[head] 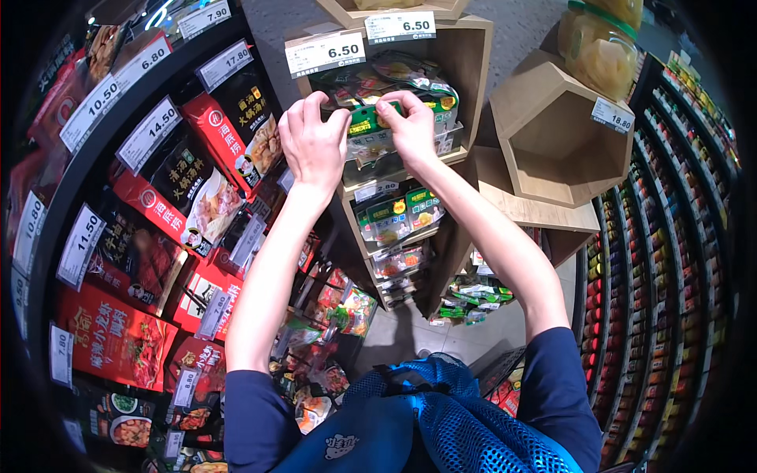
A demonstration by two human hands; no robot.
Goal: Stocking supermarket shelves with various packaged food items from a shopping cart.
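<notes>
A packet with a green top and a paler printed front [371,142] is upright between my hands, at the front of a wooden display compartment [480,77]. My left hand [316,142] grips its upper left edge, thumb at the front. On the other side, my right hand [411,127] pinches the upper right edge between thumb and fingers. Behind the packet, several similar packets [408,71] fill the compartment. My fingers cover parts of the packet's top edge, and whether its base touches the packets below is hard to tell.
Left of me is a dark rack of red and black seasoning packets [201,201] with price tags. Lower compartments hold more green packets [402,216]. On the right are a hexagonal wooden box [562,130], a plastic jar [602,65] and curved shelves [656,295]. A blue mesh garment [485,425] shows below.
</notes>
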